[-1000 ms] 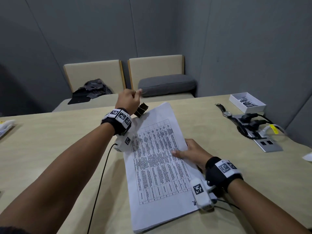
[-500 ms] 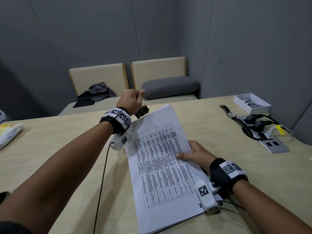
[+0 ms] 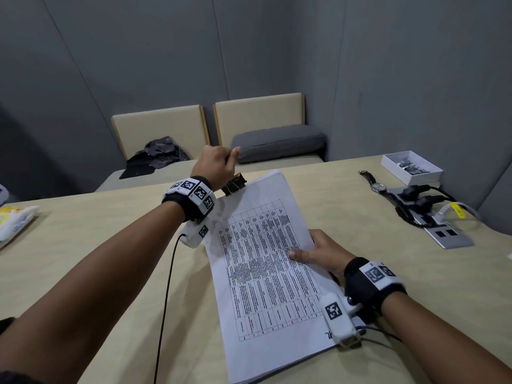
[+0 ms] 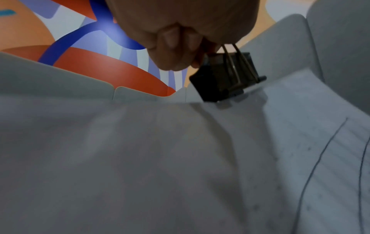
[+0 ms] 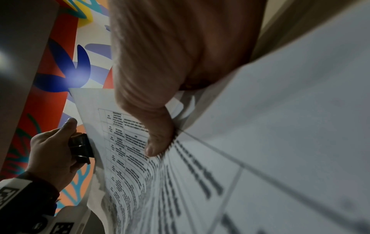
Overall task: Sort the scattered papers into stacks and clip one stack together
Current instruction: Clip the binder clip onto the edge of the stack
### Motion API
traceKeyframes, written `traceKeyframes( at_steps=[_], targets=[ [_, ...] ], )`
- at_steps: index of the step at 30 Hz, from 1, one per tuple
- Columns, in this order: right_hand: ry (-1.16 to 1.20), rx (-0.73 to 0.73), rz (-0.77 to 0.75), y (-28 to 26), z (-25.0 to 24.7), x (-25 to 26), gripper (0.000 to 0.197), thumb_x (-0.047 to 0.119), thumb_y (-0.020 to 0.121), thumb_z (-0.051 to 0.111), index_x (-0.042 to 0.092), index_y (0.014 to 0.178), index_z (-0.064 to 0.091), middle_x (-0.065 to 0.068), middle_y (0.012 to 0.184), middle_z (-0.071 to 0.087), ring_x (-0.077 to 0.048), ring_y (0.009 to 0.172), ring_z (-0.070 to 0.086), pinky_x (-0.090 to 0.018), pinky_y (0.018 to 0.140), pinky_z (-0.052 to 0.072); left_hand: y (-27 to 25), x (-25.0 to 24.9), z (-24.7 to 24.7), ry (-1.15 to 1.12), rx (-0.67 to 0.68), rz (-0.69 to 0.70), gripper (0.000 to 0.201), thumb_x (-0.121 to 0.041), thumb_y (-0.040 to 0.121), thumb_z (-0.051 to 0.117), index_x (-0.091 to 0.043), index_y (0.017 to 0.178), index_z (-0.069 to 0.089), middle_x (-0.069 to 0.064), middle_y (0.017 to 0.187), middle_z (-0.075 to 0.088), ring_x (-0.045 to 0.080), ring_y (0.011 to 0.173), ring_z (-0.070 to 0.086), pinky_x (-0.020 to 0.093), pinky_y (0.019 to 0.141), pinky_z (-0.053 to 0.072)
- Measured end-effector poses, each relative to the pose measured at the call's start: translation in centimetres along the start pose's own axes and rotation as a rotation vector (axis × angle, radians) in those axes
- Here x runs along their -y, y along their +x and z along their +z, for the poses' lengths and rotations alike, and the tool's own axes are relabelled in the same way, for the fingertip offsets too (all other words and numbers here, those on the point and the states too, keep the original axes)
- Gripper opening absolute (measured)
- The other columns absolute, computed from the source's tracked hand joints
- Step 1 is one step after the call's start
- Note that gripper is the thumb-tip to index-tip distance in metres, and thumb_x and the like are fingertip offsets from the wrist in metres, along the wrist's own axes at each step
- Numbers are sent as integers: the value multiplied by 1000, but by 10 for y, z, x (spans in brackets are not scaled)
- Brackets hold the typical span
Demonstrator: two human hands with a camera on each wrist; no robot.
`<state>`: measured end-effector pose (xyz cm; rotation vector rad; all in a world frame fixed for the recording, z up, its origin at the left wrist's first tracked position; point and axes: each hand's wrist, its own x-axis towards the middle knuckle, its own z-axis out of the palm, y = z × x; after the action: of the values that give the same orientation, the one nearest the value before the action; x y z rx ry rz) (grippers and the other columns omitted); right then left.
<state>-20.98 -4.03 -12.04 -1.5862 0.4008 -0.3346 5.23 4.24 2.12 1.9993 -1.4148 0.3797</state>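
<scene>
My left hand (image 3: 214, 166) pinches the binder clip (image 3: 234, 184) by its wire handles at the far left corner of the paper stack (image 3: 266, 273), so its mouth can bite there. My right hand (image 3: 322, 254) grips the stack's right edge, thumb on top, steadying it on the desk (image 3: 83, 245).

Grey panelled walls (image 3: 138, 65) meeting in corner. Beige table (image 3: 83, 245). Two beige chairs (image 3: 163, 126) behind it; grey cushion (image 3: 277, 142) on right seat, dark cloth (image 3: 158, 152) on left. Power outlet plate (image 3: 448, 236) set in tabletop.
</scene>
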Motion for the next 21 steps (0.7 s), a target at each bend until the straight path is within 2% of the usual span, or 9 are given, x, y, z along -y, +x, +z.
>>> traceKeyframes(
  at_steps=[2,6,10,13,15,18,21],
  targets=[
    [-9,-1,-4,0,0,0,107,63,39,90,6,124,60,-7,116,72,-15,102,71,-23,83,56,0,2,0,-17,-29,8,53,-26,100,46,3,56,54,20,47,50,26,41,38,27,46,26],
    [-10,-2,3,0,0,-2,107,63,40,90,8,126,60,-7,119,72,-22,109,69,-37,97,54,-4,0,1,17,-20,44,52,-25,101,46,-1,55,52,11,44,45,20,36,33,29,44,30],
    [-3,5,11,-1,-1,1,93,60,44,90,15,121,63,-4,117,73,-19,107,70,-35,94,55,-5,1,4,30,-18,52,53,-26,101,46,2,57,56,12,44,47,25,38,38,28,41,30],
    [6,2,21,-3,1,3,87,58,47,90,16,119,64,-4,116,74,-19,106,71,-33,91,57,-4,1,4,52,-3,96,51,-25,101,46,-3,55,51,3,43,40,17,36,33,23,39,24],
    [-12,1,39,-4,2,4,79,51,55,89,15,120,63,-5,116,73,-20,106,70,-35,93,56,-5,0,3,105,17,199,49,-24,101,46,-11,54,44,-3,44,34,12,36,28,23,41,23],
    [-30,15,64,-6,4,8,42,23,76,80,19,115,63,-4,115,72,-20,106,70,-38,95,55,-7,0,2,157,16,312,45,-21,100,45,-14,55,41,1,49,38,19,38,31,24,46,27],
    [-35,10,72,-5,3,6,51,19,78,78,11,125,61,-9,120,71,-23,111,68,-43,100,52,-9,0,3,148,-35,338,45,-16,98,50,-6,54,47,1,51,37,20,40,31,24,47,25]
  ],
)
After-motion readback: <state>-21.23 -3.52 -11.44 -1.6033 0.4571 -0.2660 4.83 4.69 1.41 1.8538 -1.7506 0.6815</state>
